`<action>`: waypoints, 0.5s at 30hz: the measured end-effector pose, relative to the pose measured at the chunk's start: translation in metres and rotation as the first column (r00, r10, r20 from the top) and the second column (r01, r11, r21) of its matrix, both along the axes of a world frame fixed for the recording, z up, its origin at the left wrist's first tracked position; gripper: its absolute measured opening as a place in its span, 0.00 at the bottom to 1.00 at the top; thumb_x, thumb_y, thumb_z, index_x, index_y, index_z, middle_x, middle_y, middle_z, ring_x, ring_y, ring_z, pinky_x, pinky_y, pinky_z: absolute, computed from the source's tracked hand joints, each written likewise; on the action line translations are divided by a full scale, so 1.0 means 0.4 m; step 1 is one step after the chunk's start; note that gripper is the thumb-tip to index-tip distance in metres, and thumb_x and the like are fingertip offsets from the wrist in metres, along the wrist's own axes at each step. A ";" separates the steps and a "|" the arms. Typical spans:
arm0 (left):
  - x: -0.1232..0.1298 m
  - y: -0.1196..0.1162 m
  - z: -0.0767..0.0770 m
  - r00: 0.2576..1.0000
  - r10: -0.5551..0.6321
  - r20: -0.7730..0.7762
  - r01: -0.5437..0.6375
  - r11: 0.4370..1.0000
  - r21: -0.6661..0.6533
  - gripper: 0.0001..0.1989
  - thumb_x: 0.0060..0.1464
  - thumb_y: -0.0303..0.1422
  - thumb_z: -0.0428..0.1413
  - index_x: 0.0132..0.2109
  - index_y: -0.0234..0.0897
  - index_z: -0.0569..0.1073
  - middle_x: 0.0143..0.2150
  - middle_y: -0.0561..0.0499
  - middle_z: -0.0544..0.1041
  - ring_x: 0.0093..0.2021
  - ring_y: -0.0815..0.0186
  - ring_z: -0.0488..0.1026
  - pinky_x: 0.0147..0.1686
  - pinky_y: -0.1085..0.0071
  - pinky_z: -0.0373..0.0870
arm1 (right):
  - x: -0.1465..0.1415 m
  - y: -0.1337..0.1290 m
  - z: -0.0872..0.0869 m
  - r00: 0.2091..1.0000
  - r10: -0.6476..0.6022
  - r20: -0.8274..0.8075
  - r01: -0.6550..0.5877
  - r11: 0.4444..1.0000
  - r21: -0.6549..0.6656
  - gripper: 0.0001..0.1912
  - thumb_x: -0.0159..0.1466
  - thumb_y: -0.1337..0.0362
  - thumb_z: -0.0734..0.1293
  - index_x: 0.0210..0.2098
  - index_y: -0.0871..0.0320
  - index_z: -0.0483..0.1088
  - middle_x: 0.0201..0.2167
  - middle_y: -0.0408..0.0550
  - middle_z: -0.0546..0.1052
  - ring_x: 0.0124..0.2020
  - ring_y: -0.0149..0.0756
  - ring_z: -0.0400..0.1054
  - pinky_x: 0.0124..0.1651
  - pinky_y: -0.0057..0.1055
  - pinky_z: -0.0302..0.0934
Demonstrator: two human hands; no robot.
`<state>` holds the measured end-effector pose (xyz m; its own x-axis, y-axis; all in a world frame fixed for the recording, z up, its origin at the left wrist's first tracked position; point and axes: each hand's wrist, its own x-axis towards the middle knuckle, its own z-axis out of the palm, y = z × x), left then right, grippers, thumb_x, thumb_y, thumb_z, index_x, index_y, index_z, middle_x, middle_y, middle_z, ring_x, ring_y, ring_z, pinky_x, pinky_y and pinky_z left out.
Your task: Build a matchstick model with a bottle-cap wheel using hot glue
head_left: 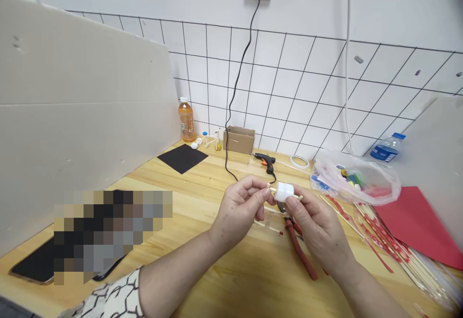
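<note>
A pair of white bottle caps (284, 192), set mouth to mouth like a small drum, sits on a thin wooden stick (273, 190) that pokes out on both sides. My left hand (237, 207) pinches the stick's left end between thumb and forefinger. On the other side, my right hand (316, 224) is closed around the caps, thumb in front and fingers behind. Just below both hands lie red-handled pliers (299, 250), their jaws partly hidden. Beside them is a short stick frame with a red tip (269, 227), partly covered by my left hand.
A black glue gun (265, 160), cardboard box (238, 139), tape roll (299, 162) and orange drink bottle (186, 120) stand towards the wall. At right are a plastic bag (388, 188), stick bundles (401, 250) and red sheet (423, 217). A black sheet (183, 158) and a phone (36, 262) lie left.
</note>
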<state>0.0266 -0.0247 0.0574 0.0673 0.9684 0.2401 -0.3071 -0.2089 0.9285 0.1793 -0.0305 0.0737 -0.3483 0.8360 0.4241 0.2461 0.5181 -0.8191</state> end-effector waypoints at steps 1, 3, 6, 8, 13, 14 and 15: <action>0.000 0.000 0.000 1.000 0.000 -0.003 0.000 1.000 -0.002 0.05 0.52 0.31 0.54 0.33 0.32 0.68 0.25 0.53 0.73 0.16 0.77 0.62 0.20 0.77 0.59 | 0.000 0.000 -0.002 1.000 -0.003 -0.002 0.003 1.000 0.000 0.12 0.66 0.61 0.58 0.46 0.53 0.68 0.35 0.40 0.75 0.35 0.27 0.68 0.38 0.21 0.60; 0.001 -0.001 -0.001 1.000 0.000 -0.007 0.000 1.000 -0.005 0.05 0.52 0.31 0.54 0.34 0.32 0.69 0.24 0.53 0.73 0.16 0.77 0.61 0.19 0.77 0.58 | 0.000 -0.001 -0.005 1.000 -0.013 0.000 0.013 1.000 0.001 0.12 0.66 0.61 0.58 0.46 0.53 0.68 0.34 0.39 0.75 0.35 0.27 0.68 0.38 0.20 0.60; 0.001 -0.002 -0.001 1.000 -0.001 -0.010 0.001 1.000 -0.003 0.06 0.52 0.31 0.54 0.35 0.32 0.69 0.24 0.53 0.72 0.16 0.77 0.61 0.19 0.77 0.58 | -0.001 0.000 -0.008 1.000 -0.022 0.000 0.022 1.000 0.009 0.12 0.66 0.61 0.58 0.46 0.52 0.68 0.33 0.38 0.75 0.35 0.27 0.67 0.37 0.20 0.60; 0.001 -0.002 -0.002 1.000 -0.001 -0.009 0.001 1.000 -0.001 0.06 0.51 0.31 0.54 0.35 0.32 0.69 0.24 0.53 0.72 0.16 0.77 0.62 0.19 0.77 0.58 | -0.002 0.001 -0.007 1.000 -0.017 -0.005 0.017 1.000 0.014 0.11 0.66 0.62 0.58 0.46 0.52 0.68 0.33 0.38 0.74 0.34 0.26 0.67 0.37 0.20 0.60; 0.001 -0.001 -0.001 1.000 -0.003 -0.002 0.003 1.000 0.001 0.06 0.51 0.31 0.54 0.35 0.32 0.69 0.24 0.53 0.73 0.16 0.77 0.62 0.19 0.77 0.59 | -0.002 -0.001 -0.005 1.000 -0.005 -0.005 0.005 1.000 0.013 0.11 0.66 0.62 0.58 0.46 0.51 0.68 0.32 0.38 0.74 0.32 0.25 0.66 0.38 0.20 0.59; 0.001 -0.001 0.000 1.000 -0.002 -0.003 0.002 1.000 0.000 0.05 0.51 0.31 0.54 0.35 0.32 0.69 0.24 0.53 0.73 0.16 0.77 0.62 0.19 0.77 0.59 | -0.001 -0.001 -0.005 1.000 -0.006 -0.004 0.006 1.000 0.009 0.11 0.66 0.61 0.58 0.46 0.52 0.68 0.32 0.38 0.73 0.32 0.25 0.66 0.38 0.20 0.59; 0.001 -0.001 0.000 1.000 -0.001 -0.004 0.001 1.000 -0.001 0.05 0.51 0.31 0.54 0.35 0.32 0.69 0.24 0.53 0.73 0.16 0.77 0.62 0.19 0.77 0.59 | -0.001 -0.002 -0.006 1.000 -0.008 -0.003 0.008 1.000 0.004 0.11 0.66 0.61 0.58 0.46 0.52 0.68 0.31 0.38 0.73 0.31 0.26 0.66 0.37 0.20 0.59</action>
